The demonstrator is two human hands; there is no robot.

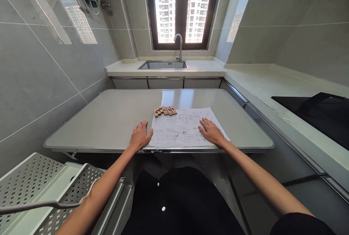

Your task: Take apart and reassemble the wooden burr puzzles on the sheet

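Note:
A printed paper sheet (pixel 180 133) lies flat on the white folding table (pixel 114 115), near its front edge. My left hand (pixel 140 136) rests palm down on the table just left of the sheet, fingers spread, holding nothing. On the right part of the sheet lies my right hand (pixel 212 132), also flat with its fingers apart. Several small wooden puzzle pieces (pixel 165 111) sit in a tight group at the sheet's upper left corner, beyond both hands. The print on the paper is too small to read.
Behind the table a counter holds a sink (pixel 163 65) and a tall faucet (pixel 179 46) under a window. A black bag (pixel 324 108) lies on the right counter (pixel 286 78). At the lower left stands a white perforated rack (pixel 32 177) with a grey cable (pixel 40 206) before it.

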